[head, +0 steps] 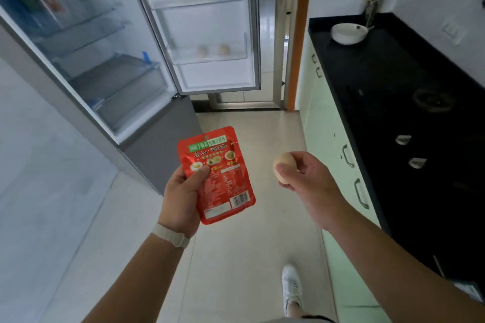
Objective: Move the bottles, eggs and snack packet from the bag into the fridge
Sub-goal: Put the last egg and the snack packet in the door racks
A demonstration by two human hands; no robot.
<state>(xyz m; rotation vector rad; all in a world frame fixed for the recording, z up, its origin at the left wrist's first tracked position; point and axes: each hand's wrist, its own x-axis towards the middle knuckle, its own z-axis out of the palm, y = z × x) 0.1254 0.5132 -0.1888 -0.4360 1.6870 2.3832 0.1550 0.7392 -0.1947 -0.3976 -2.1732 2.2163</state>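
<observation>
My left hand (181, 199) grips a red snack packet (223, 178) by its left edge, thumb on its front, over the floor. My right hand (301, 176) holds a beige egg (282, 165) between thumb and fingers, to the right of the packet. Ahead on the left stands the fridge (110, 81) with its door (210, 23) swung open. Two eggs (212, 50) sit in a lower door shelf. Blurred items show on the fridge's top left shelf. The bag is out of view.
A black counter (409, 118) with a hob, a white bowl (348, 33) and a utensil holder (372, 5) runs along the right, above pale green cabinets (330, 139). A doorway lies behind the fridge door. My white shoe (291, 288) is on the tiled floor.
</observation>
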